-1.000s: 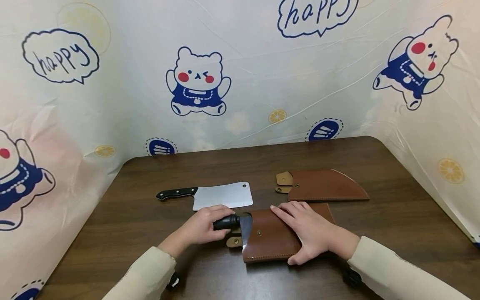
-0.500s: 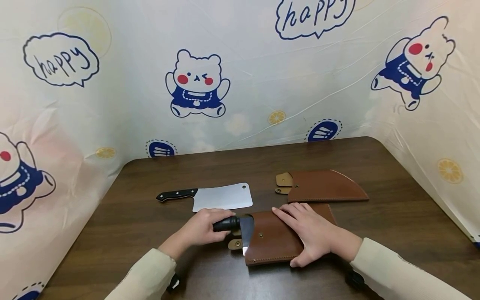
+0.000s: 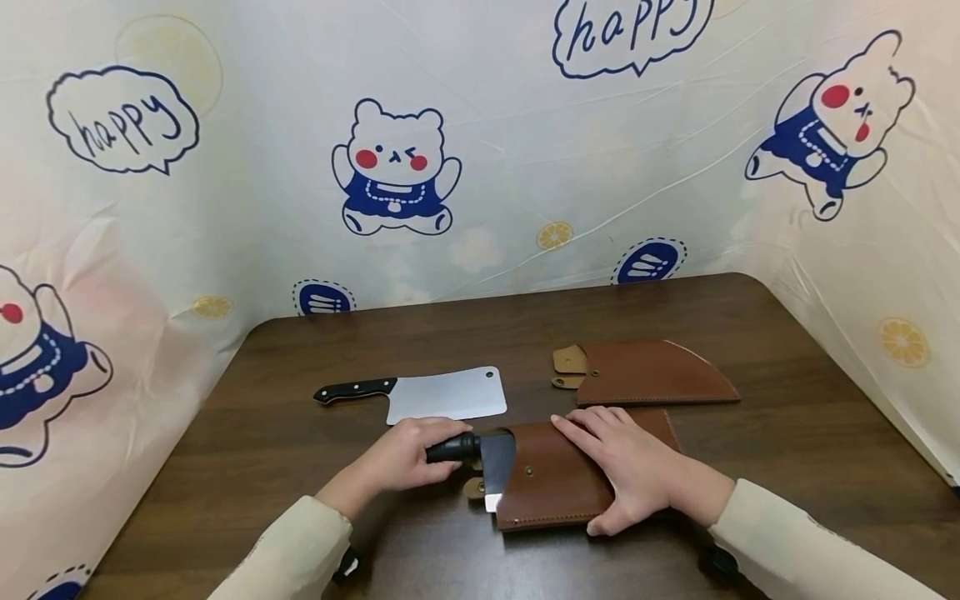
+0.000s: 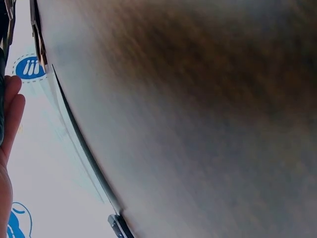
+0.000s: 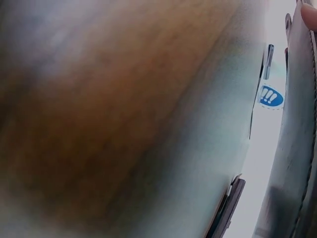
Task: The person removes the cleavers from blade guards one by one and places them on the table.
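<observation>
My left hand [image 3: 408, 457] grips the black handle [image 3: 448, 449] of a broad-bladed knife. A strip of its grey blade [image 3: 497, 467] shows outside the mouth of a brown leather sheath [image 3: 555, 479]; the rest is hidden inside. My right hand [image 3: 630, 467] spans the sheath, thumb at the near edge and fingers over the far edge. A tan snap strap [image 3: 474, 488] pokes out beneath the blade. In the right wrist view the stitched side of the sheath [image 5: 293, 144] runs along the right border. Fingers of the left hand [image 4: 14, 116] appear at the left wrist view's left border.
Just behind the hands lies a cleaver [image 3: 446, 394] with a black riveted handle pointing left. A second brown sheath [image 3: 652, 372], curved at one end, lies at the back right, its tan straps loose. A patterned cloth [image 3: 495, 150] hangs behind the dark wooden table [image 3: 255, 433].
My right hand and the sheath have shifted slightly right, so a wider strip of blade shows. The left hand and the handle have stayed nearly in place.
</observation>
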A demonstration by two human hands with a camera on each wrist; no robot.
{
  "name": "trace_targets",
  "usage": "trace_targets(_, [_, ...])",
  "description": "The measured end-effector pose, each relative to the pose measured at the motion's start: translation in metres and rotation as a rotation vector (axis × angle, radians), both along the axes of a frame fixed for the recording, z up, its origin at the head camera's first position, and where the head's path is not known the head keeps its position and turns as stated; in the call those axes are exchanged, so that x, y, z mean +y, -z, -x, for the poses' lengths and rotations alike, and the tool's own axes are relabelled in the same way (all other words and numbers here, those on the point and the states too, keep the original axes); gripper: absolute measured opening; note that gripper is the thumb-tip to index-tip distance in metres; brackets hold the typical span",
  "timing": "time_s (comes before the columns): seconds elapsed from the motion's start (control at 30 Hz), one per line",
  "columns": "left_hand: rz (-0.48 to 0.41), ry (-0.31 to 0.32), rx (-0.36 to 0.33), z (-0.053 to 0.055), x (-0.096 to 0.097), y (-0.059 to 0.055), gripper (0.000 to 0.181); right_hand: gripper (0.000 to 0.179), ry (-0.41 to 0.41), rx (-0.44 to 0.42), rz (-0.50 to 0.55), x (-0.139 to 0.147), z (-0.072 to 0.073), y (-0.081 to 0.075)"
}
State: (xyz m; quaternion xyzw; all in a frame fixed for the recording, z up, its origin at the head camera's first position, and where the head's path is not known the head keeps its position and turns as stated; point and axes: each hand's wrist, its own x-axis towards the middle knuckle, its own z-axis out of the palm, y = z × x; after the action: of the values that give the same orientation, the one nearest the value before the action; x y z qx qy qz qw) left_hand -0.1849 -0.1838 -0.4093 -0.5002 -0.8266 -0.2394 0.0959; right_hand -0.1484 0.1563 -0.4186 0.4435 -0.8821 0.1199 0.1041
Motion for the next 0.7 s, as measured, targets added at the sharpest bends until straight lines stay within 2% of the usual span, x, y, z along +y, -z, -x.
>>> trace_targets(0.27, [-0.016, 0.011, 0.000, 0.0011, -0.0016, 0.0000, 0.038, 0.116, 0.011, -0.003, -0.006, 0.0031, -0.0009, -0.0001])
trace_targets(0.7, [0.012, -0.022, -0.042, -0.0007, -0.0100, -0.0003, 0.039, 0.114, 0.017, -0.010, -0.023, 0.0077, -0.0023, 0.0008])
